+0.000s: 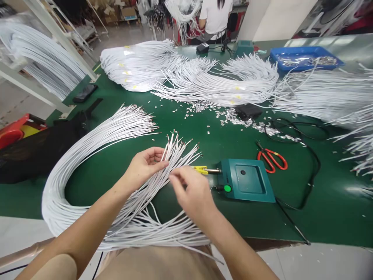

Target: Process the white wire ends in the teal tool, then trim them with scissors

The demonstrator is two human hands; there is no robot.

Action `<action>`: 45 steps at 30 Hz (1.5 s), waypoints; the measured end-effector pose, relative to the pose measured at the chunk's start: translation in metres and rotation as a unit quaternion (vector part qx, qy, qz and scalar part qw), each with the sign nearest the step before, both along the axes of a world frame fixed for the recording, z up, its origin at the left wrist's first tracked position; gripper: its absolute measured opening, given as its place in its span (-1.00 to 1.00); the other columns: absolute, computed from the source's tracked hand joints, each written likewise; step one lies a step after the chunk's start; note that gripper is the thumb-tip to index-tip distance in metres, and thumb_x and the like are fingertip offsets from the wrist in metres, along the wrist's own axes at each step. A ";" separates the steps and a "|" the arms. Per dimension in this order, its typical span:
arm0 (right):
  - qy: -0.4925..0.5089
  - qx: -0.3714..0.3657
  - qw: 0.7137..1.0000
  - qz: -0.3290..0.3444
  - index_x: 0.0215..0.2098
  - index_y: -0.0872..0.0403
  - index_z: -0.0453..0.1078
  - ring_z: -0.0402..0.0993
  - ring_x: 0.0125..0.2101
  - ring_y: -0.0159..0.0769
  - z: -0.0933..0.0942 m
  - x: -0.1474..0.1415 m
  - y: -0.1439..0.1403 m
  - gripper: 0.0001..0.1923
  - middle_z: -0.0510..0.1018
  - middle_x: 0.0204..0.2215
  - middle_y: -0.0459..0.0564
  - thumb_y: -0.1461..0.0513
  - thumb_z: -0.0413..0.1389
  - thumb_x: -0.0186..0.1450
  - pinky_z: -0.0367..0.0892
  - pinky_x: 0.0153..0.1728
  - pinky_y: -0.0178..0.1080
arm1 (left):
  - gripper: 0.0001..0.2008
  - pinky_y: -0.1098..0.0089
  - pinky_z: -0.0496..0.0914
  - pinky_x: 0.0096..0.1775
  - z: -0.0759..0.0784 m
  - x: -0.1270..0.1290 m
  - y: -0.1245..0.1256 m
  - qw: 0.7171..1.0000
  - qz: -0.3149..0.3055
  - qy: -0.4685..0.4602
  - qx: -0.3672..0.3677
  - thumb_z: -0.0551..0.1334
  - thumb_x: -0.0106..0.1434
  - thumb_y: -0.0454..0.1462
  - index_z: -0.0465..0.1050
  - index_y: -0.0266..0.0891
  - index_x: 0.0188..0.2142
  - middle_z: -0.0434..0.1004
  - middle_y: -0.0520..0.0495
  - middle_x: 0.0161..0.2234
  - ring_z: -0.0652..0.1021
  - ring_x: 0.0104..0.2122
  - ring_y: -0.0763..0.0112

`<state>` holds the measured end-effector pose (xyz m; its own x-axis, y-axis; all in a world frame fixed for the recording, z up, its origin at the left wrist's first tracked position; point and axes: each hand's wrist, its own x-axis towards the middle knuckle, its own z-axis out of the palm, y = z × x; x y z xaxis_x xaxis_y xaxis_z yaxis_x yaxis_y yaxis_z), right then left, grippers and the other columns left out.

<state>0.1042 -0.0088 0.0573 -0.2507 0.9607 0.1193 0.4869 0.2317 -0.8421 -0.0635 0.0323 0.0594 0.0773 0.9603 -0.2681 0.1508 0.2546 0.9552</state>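
A thick bundle of white cables (58,175) curls in a loop over the green table, with stripped ends fanned out near its middle. My left hand (145,165) pinches a few of the white cables between thumb and fingers, close to their reddish tips. Just right of it, my right hand (190,184) has its fingers drawn together beside the same cables; what lies between them is hidden. Behind that hand, a yellow-tipped metal piece (201,170) sticks out of a teal box (246,179) with a round green button.
Red-handled pliers (272,158) lie beyond the teal box, near a black cord (313,175). Small silvery scraps (233,116) are strewn around a black block (248,111). More cable bundles (140,68) and a blue tray (305,58) line the back. Another person (216,19) sits beyond.
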 end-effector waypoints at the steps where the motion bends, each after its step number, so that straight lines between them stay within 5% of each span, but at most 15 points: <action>1: 0.041 -0.015 0.998 -0.033 -0.34 0.07 0.40 0.40 -0.41 -0.38 0.005 0.003 0.010 -0.84 0.51 -0.42 -0.07 0.23 0.00 0.32 0.26 -0.32 -0.34 | -0.69 0.39 0.43 -0.21 0.002 0.003 -0.003 1.000 -0.005 0.009 0.000 0.41 -0.01 -0.22 0.46 -0.26 -0.27 0.52 -0.02 -0.37 0.51 -0.34 0.41; 7: 0.149 -0.098 0.981 -0.071 -0.48 0.08 0.37 0.37 -0.54 -0.43 0.003 0.003 0.036 -0.81 0.47 -0.55 -0.16 0.17 0.07 0.24 0.25 -0.45 -0.39 | -0.63 0.33 0.42 -0.13 0.001 0.006 -0.015 0.999 -0.045 0.018 -0.013 0.36 0.06 -0.17 0.43 -0.26 -0.15 0.51 -0.08 -0.27 0.52 -0.26 0.36; 13: 0.142 -0.077 0.982 -0.093 -0.54 0.08 0.33 0.29 -0.59 -0.47 -0.005 -0.006 0.020 -0.79 0.39 -0.61 -0.19 0.18 0.07 0.22 0.20 -0.49 -0.40 | -0.48 0.30 0.38 -0.07 0.005 0.013 -0.015 0.976 0.081 0.157 0.126 0.31 0.12 -0.17 0.30 -0.18 0.07 0.39 -0.15 0.00 0.43 -0.02 0.26; 19: 0.086 -0.054 0.991 -0.083 -0.56 0.08 0.34 0.28 -0.57 -0.46 -0.004 -0.003 0.013 -0.78 0.40 -0.60 -0.17 0.18 0.10 0.23 0.18 -0.49 -0.39 | -0.59 0.43 0.41 -0.24 0.012 0.026 -0.013 0.998 0.029 -0.013 0.056 0.34 0.09 -0.23 0.38 -0.24 -0.06 0.48 0.02 -0.39 0.50 -0.38 0.47; 24: 0.118 -0.022 0.987 -0.110 -0.36 0.07 0.44 0.42 -0.41 -0.41 0.004 0.015 0.026 -0.85 0.52 -0.42 -0.10 0.20 0.06 0.28 0.28 -0.35 -0.37 | -0.45 0.45 0.41 -0.24 0.009 0.027 -0.017 0.997 0.002 -0.051 0.052 0.33 0.11 -0.27 0.28 -0.18 0.10 0.47 0.07 -0.44 0.51 -0.41 0.50; 28: 0.115 -0.007 0.992 -0.059 -0.21 0.06 0.44 0.44 -0.37 -0.40 0.004 0.016 0.035 -0.84 0.53 -0.35 -0.10 0.21 0.08 0.27 0.30 -0.31 -0.35 | -0.54 0.46 0.41 -0.26 0.005 0.029 -0.019 0.996 -0.029 -0.062 0.063 0.32 0.13 -0.27 0.37 -0.17 0.04 0.47 0.05 -0.43 0.51 -0.38 0.49; 33: -0.040 0.077 0.996 -0.010 -0.42 0.08 0.39 0.39 -0.35 -0.36 -0.003 0.018 0.033 -0.83 0.50 -0.41 -0.08 0.27 0.02 0.31 0.22 -0.30 -0.32 | -0.63 0.45 0.42 -0.26 -0.003 0.031 -0.021 0.997 -0.037 -0.058 0.019 0.34 0.10 -0.27 0.43 -0.24 -0.07 0.49 0.03 -0.45 0.52 -0.40 0.48; 37: -0.268 0.151 0.951 0.031 -0.35 0.08 0.41 0.36 -0.29 -0.24 -0.005 0.039 0.030 -0.82 0.50 -0.37 0.00 0.27 -0.02 0.34 0.12 -0.27 -0.22 | -0.60 0.44 0.42 -0.27 -0.018 0.037 -0.021 0.998 -0.034 -0.039 -0.034 0.35 0.04 -0.30 0.43 -0.30 -0.09 0.50 0.03 -0.47 0.53 -0.43 0.47; 41: -0.386 0.120 0.914 0.046 -0.32 0.12 0.39 0.35 -0.28 -0.18 -0.007 0.064 0.031 -0.91 0.53 -0.35 0.05 0.26 0.07 0.29 0.09 -0.18 -0.17 | -0.58 0.43 0.40 -0.28 -0.034 0.045 -0.020 0.998 -0.028 -0.018 -0.061 0.35 0.00 -0.31 0.44 -0.32 -0.10 0.50 0.04 -0.49 0.52 -0.45 0.48; 45: -0.392 0.091 0.911 0.093 -0.39 0.11 0.35 0.34 -0.37 -0.27 -0.009 0.077 0.032 -0.93 0.51 -0.44 -0.03 0.32 0.06 0.27 0.07 -0.09 -0.19 | -0.58 0.42 0.40 -0.27 -0.043 0.050 -0.020 0.997 -0.041 -0.003 -0.064 0.34 0.01 -0.31 0.45 -0.29 -0.09 0.51 0.04 -0.47 0.52 -0.45 0.48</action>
